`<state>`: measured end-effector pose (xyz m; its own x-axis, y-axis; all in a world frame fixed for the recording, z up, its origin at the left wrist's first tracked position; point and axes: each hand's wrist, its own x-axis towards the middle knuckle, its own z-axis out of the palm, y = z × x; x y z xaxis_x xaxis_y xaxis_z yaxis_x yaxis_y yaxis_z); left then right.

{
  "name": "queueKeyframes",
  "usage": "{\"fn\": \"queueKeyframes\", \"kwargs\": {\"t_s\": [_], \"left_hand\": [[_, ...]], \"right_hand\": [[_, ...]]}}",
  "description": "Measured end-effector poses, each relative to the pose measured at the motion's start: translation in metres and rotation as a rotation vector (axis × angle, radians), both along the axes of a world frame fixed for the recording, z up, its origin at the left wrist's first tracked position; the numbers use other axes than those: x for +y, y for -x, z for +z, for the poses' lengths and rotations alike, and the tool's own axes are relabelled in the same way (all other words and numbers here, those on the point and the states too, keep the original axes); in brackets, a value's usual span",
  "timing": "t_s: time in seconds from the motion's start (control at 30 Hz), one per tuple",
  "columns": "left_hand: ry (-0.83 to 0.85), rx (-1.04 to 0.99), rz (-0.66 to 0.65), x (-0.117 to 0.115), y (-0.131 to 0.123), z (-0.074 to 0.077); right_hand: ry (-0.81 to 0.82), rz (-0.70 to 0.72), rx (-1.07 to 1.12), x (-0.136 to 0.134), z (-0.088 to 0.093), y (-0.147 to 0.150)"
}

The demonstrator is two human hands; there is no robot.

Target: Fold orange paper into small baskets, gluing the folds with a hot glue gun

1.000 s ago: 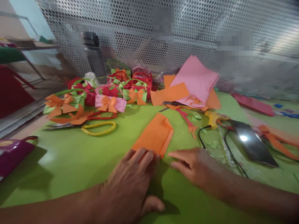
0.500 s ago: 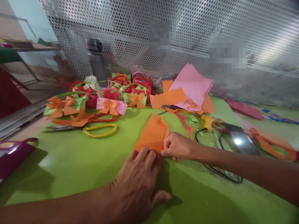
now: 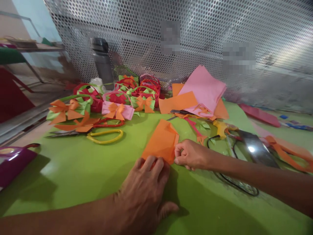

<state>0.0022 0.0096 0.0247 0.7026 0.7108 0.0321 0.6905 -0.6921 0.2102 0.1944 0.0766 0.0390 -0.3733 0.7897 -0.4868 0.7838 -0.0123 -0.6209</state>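
An orange piece point(image 3: 158, 140) is laid flat on the green table point(image 3: 80, 173), at mid-table in front of the wearer, with a folded flap seen along its right side. Its near edge is covered by the left hand point(image 3: 144, 187), which is placed palm down, fingers bent and side by side on the piece, thumb spread wide. The right hand point(image 3: 189, 154) is set at the near right corner of the piece and is drawn narrow, fingers curled in and thumb brought against them; whether the edge is pinched cannot be told. To the left, scissors point(image 3: 105, 141) with one yellow and one red loop are seen, partly overlain by an orange bow point(image 3: 78, 124). Behind these, small bags point(image 3: 128, 113) in pink, green and red are grouped, several trimmed with bows. A grey bottle point(image 3: 104, 67) is stood behind the bags, near a perforated panel point(image 3: 137, 36). Beyond the piece, pink sheets point(image 3: 201, 89) are stacked aslant, with an orange strip point(image 3: 179, 102) lying beside and partly against them. On the right, a yellow tool point(image 3: 220, 129), a black cord point(image 3: 242, 190) and a dark glossy slab point(image 3: 258, 148) are found near the right forearm. A purple object point(image 3: 16, 164) is cut off at the left margin.
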Motion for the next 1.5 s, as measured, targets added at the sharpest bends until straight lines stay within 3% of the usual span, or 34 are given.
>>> {"fn": "queueKeyframes", "kwargs": {"t_s": [0.17,0.43,0.73,0.97,1.13,1.23,1.33,1.5], "left_hand": [[0.015,-0.012,0.006,0.001,0.0,0.002],[-0.018,-0.045,-0.039,0.009,0.004,-0.005],[-0.023,0.216,-0.056,0.026,-0.009,0.03],[-0.235,0.287,-0.222,0.033,0.016,0.013],[-0.235,0.201,-0.354,0.053,0.037,0.009],[-0.194,0.091,-0.388,0.059,0.041,0.007],[-0.184,0.024,-0.405,0.062,0.041,0.007],[-0.2,0.138,-0.431,0.064,0.04,0.014]], "right_hand": [[0.014,0.01,0.005,0.002,-0.003,-0.002],[-0.179,0.022,-0.053,-0.005,-0.005,0.002],[-0.334,0.103,-0.06,-0.002,-0.015,-0.003],[-0.47,0.123,-0.084,-0.009,-0.013,0.0],[-0.562,0.191,-0.046,-0.015,-0.005,-0.003],[-0.696,0.29,-0.014,-0.017,-0.006,-0.005],[-0.881,0.479,-0.047,-0.018,-0.016,-0.006],[-1.023,0.656,-0.199,-0.02,-0.027,-0.004]]}}
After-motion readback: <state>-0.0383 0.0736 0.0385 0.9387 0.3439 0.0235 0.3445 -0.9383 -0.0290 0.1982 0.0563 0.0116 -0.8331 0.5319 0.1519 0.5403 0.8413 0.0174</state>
